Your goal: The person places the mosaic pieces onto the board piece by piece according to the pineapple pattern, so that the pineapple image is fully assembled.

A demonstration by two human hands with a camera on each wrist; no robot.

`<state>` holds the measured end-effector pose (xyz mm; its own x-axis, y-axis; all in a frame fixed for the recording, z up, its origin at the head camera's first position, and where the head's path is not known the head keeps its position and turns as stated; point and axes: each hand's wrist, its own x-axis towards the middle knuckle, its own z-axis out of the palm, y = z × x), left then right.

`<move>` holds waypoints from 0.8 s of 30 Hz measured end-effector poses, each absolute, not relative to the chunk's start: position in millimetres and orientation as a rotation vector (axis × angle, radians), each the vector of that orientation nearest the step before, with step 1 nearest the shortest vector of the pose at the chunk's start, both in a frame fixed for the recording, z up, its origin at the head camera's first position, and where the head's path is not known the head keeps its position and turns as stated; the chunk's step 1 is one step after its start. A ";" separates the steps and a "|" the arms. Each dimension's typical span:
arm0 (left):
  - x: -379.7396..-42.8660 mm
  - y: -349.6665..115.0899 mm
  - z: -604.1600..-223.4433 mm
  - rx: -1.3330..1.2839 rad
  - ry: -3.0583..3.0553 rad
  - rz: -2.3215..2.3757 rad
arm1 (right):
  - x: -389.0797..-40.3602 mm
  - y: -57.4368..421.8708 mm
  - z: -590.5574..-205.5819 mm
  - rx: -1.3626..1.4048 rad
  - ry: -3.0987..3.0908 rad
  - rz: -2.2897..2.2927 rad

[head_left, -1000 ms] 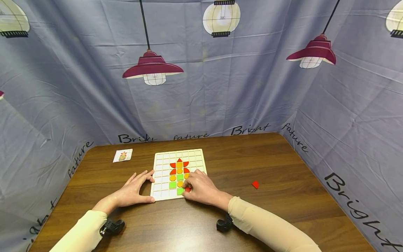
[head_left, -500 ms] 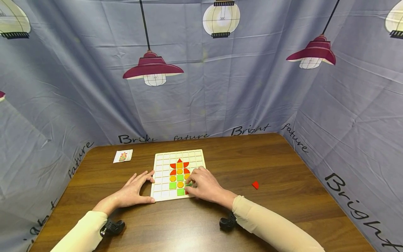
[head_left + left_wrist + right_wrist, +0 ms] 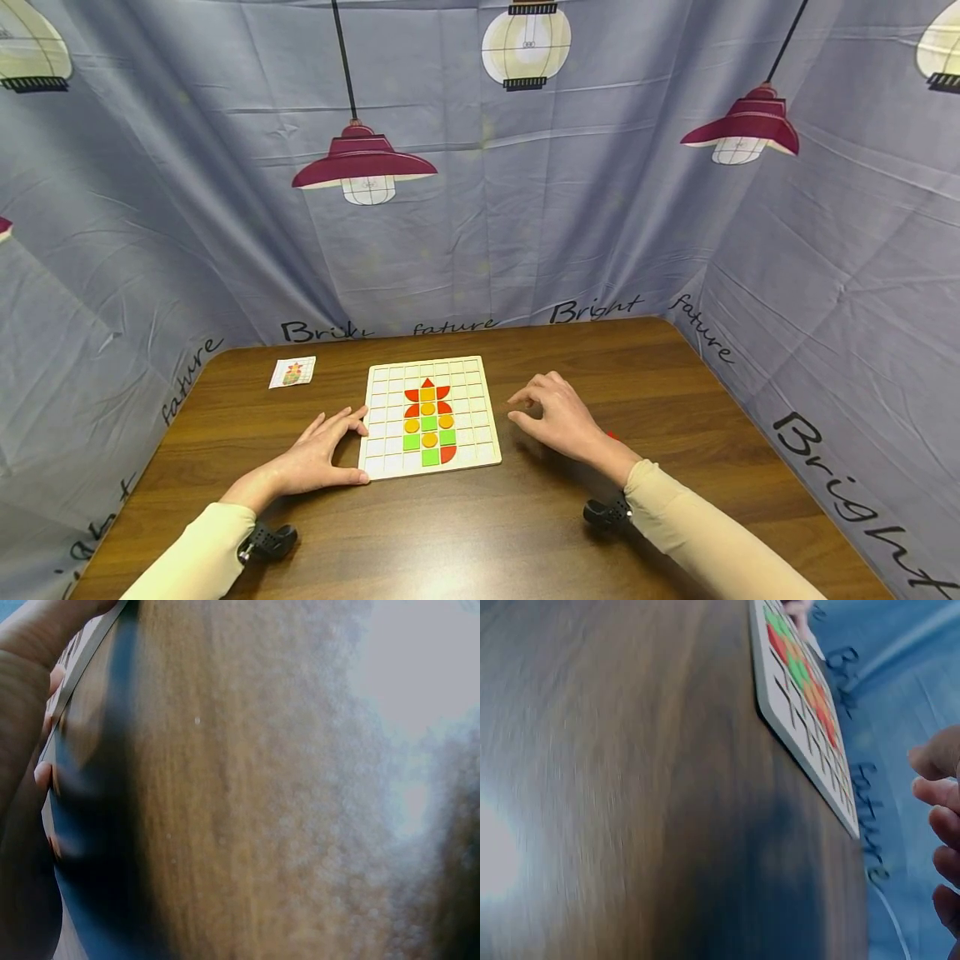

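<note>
A pale gridded board (image 3: 474, 421) lies on the table with red, yellow and green pieces set in a pineapple-like pattern. A red quarter-round piece (image 3: 447, 455) sits in its lowest row, right of a green square (image 3: 430, 457). My left hand (image 3: 318, 454) rests at the board's left edge, thumb at the near corner and fingertips farther up. Right of the board my right hand (image 3: 561, 423) hovers with relaxed fingers, nothing between them; those fingers (image 3: 945, 825) also show in the right wrist view. Mostly hidden behind that hand is a loose red piece (image 3: 612, 436).
A small picture card (image 3: 279, 375) with a similar pattern lies at the back left of the brown table (image 3: 420, 542). A patterned curtain (image 3: 480, 242) hangs along the table's back and sides.
My right hand has left the board and moved right. A green square now shows above the red quarter-round piece where the fingers were. The left hand has stayed put.
</note>
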<state>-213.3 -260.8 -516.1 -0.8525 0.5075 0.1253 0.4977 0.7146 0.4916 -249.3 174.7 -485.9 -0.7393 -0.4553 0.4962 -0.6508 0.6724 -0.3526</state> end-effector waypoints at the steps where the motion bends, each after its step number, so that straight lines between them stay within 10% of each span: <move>1: -213.2 -260.8 -516.1 0.847 2.892 0.819 | -250.0 180.4 -484.8 0.860 -2.521 0.733; 24: -213.5 -261.3 -516.0 0.851 2.889 0.827 | -249.8 302.0 -490.6 0.741 -2.786 0.665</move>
